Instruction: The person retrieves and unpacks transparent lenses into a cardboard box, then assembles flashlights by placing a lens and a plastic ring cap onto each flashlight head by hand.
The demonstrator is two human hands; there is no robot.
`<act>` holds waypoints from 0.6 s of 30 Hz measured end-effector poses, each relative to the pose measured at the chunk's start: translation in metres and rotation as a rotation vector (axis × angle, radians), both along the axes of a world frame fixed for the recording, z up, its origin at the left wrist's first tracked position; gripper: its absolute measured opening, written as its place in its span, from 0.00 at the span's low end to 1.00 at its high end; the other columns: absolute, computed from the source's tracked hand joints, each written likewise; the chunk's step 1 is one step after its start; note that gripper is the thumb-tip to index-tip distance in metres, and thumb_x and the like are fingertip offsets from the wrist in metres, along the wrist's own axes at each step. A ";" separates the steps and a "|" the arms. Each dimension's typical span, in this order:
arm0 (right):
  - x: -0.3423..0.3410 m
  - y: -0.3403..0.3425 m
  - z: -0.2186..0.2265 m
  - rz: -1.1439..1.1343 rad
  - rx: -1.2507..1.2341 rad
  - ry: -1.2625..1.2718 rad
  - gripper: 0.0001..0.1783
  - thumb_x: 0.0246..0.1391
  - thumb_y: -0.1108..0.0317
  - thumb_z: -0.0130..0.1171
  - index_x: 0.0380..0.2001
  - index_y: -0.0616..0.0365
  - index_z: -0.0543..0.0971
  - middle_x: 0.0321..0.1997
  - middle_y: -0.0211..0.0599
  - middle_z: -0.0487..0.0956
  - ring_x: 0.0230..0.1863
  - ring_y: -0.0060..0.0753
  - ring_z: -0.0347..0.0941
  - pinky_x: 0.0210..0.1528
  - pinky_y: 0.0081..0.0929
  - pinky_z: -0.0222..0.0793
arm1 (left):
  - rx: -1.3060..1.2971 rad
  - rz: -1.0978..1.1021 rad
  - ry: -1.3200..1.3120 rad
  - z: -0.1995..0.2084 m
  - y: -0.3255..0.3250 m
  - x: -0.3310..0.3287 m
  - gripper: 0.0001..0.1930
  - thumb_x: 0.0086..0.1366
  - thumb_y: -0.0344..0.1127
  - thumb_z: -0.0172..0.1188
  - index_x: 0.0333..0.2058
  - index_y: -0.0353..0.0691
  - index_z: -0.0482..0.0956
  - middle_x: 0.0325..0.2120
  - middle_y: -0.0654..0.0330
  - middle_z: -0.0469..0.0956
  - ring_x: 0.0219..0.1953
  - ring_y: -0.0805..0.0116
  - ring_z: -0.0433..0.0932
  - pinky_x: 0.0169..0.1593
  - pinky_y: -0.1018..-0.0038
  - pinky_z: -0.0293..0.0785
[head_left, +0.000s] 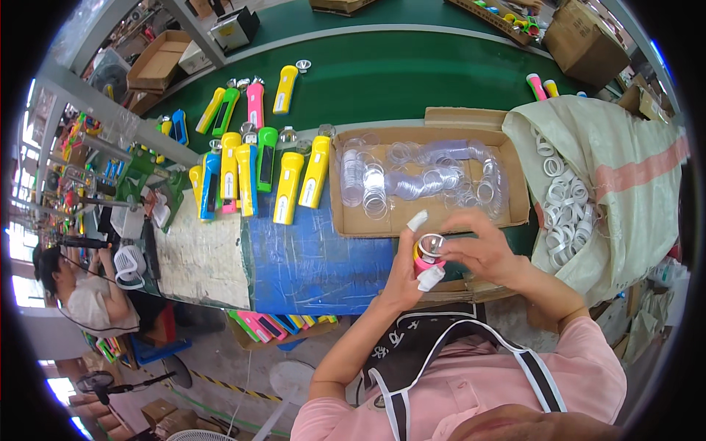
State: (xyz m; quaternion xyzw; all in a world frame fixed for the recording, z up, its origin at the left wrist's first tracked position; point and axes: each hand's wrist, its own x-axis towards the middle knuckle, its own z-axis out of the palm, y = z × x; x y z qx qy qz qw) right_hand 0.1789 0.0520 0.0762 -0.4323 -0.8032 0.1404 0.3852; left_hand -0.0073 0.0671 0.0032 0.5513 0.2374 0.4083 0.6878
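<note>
A pink flashlight (422, 263) stands head up in my left hand (403, 278), whose fingers are wrapped round its body. White coverings sit on the thumb and a fingertip of that hand. At the flashlight's head is a round ring (431, 244) with a pale rim, and my right hand (482, 250) pinches its edge with thumb and fingers. Just beyond both hands lies a shallow cardboard box (390, 227) holding rows of clear round lenses (423, 182). To the right, an open woven sack (632, 213) shows many white rings (565, 213).
Yellow (315, 173), green and pink flashlights lie in a group left of the box, some with loose reflectors at their heads. Behind runs a green conveyor belt (368, 66). A blue mat (309, 257) covers the near bench. At the far left sits another person (92, 294).
</note>
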 end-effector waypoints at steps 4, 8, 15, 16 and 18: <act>0.029 0.016 -0.012 0.363 -0.332 0.014 0.11 0.49 0.67 0.67 0.37 0.57 0.82 0.45 0.37 0.79 0.49 0.43 0.75 0.54 0.39 0.69 | 0.137 0.133 0.183 -0.018 -0.010 0.007 0.29 0.58 0.34 0.68 0.56 0.34 0.67 0.45 0.54 0.76 0.46 0.69 0.76 0.51 0.73 0.72; 0.047 0.076 -0.057 -0.117 -0.174 -0.239 0.20 0.51 0.62 0.65 0.46 0.59 0.80 0.50 0.39 0.78 0.53 0.46 0.72 0.57 0.40 0.67 | 0.010 0.262 0.187 -0.028 -0.005 0.009 0.20 0.59 0.33 0.66 0.47 0.32 0.72 0.38 0.56 0.78 0.37 0.71 0.77 0.44 0.74 0.74; 0.073 0.105 -0.101 -0.165 -0.003 -0.497 0.18 0.55 0.68 0.58 0.49 0.59 0.78 0.52 0.40 0.77 0.52 0.44 0.71 0.55 0.38 0.66 | 0.002 0.245 -0.026 -0.039 -0.009 0.009 0.20 0.65 0.42 0.60 0.49 0.33 0.72 0.40 0.55 0.78 0.39 0.68 0.77 0.46 0.72 0.73; 0.076 0.102 -0.100 -0.201 0.126 -0.481 0.17 0.56 0.68 0.58 0.49 0.60 0.79 0.49 0.41 0.79 0.47 0.43 0.73 0.52 0.36 0.69 | 0.023 0.262 0.033 -0.039 -0.009 0.012 0.20 0.65 0.42 0.60 0.49 0.34 0.72 0.40 0.55 0.78 0.40 0.68 0.77 0.46 0.72 0.73; 0.056 0.086 -0.057 -0.272 -0.244 -0.070 0.16 0.57 0.69 0.57 0.48 0.60 0.79 0.44 0.40 0.80 0.41 0.42 0.75 0.46 0.33 0.71 | 0.065 0.267 0.035 -0.044 -0.010 0.009 0.21 0.65 0.42 0.61 0.50 0.33 0.72 0.42 0.54 0.77 0.41 0.67 0.77 0.47 0.71 0.73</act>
